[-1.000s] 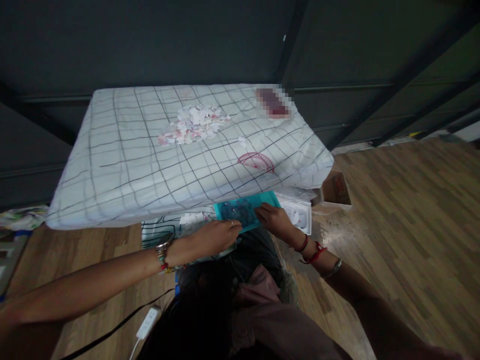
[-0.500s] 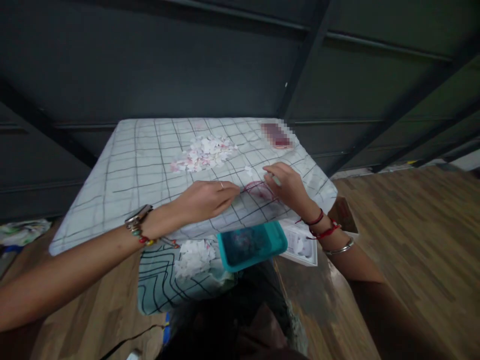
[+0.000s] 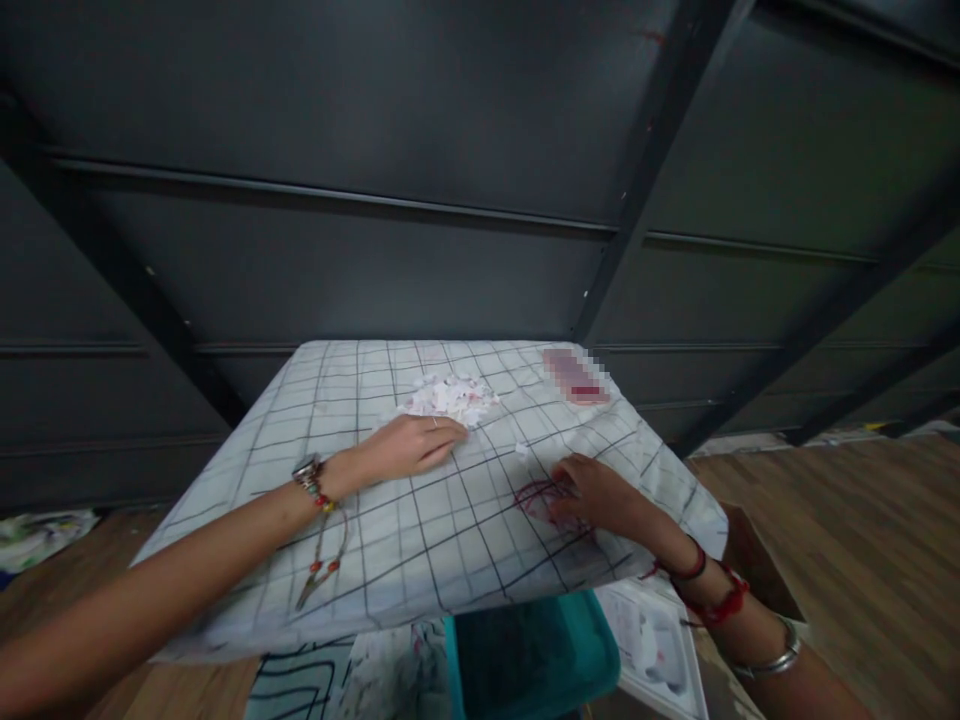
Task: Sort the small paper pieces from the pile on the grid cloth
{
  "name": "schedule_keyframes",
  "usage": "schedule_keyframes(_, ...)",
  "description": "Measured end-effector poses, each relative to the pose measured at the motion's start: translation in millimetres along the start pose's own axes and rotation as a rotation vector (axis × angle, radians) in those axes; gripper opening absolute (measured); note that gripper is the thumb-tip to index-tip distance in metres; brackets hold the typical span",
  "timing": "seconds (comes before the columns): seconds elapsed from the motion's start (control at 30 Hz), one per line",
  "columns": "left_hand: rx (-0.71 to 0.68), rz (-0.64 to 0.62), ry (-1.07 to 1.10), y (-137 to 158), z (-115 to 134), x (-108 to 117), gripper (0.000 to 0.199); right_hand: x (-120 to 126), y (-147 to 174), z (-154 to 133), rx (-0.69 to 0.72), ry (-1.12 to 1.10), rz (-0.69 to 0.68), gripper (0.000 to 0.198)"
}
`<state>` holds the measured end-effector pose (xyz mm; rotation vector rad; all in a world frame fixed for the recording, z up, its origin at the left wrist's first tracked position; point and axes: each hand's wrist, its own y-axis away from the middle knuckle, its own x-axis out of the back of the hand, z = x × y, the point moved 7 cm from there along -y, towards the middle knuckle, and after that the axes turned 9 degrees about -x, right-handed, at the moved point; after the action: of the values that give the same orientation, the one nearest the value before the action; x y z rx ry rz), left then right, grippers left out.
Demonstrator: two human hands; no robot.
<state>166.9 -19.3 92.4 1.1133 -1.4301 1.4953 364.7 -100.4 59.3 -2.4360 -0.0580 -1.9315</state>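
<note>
Below the tabletop (image 3: 405, 535) sits a teal bin (image 3: 596, 650), contents indistinct; right hand (image 3: 601, 497) loosely parted, left hand (image 3: 409, 447), grip unclear.

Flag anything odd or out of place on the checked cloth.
One white scrap lies apart from the scrap pile, near the right hand, so it looks stray. A pixelated patch hides something near the far right corner of the checked cloth; can't tell what.

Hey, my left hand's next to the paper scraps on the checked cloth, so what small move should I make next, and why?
Probably pinch a few with your left hand: it lies by the near edge of the pile of paper scraps, while your right hand is farther off, at the red print. I can't tell whether the left holds any.
</note>
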Motion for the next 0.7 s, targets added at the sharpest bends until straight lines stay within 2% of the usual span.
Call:
schedule_keyframes(0.13,-0.168,-0.091,0.094,-12.6,29.4,-14.3,0.029,-0.4,-10.2,4.7,-0.060,-0.048,-0.116,0.017)
schedule_keyframes(0.23,-0.201,-0.125,0.132,-16.8,38.7,-20.1,0.028,-0.3,-12.2,10.5,-0.070,-0.108,-0.188,0.017)
schedule_keyframes(0.33,-0.213,-0.136,0.146,-18.7,39.6,-22.7,0.026,9.1,-11.5,17.3,-0.060,-0.217,-0.185,0.015)
schedule_keyframes(0.43,-0.226,-0.154,0.142,-20.4,39.1,-24.7,0.025,32.4,-16.7,21.7,-0.034,-0.303,-0.034,0.011)
schedule_keyframes(0.5,-0.221,-0.155,0.149,-22.0,39.0,-24.5,0.025,52.5,-23.7,20.3,0.001,-0.288,0.171,0.011)
schedule_keyframes(0.57,-0.201,-0.148,0.164,-23.7,39.3,-23.1,0.025,64.4,-30.1,10.2,0.103,-0.211,0.327,0.012)
schedule_keyframes(0.63,-0.178,-0.139,0.178,-24.8,39.9,-21.6,0.025,62.3,-35.1,-2.9,0.215,-0.116,0.343,0.015)
schedule_keyframes(0.7,-0.169,-0.123,0.184,-25.1,40.7,-20.4,0.025,54.0,-35.5,-11.2,0.291,-0.039,0.289,0.019)
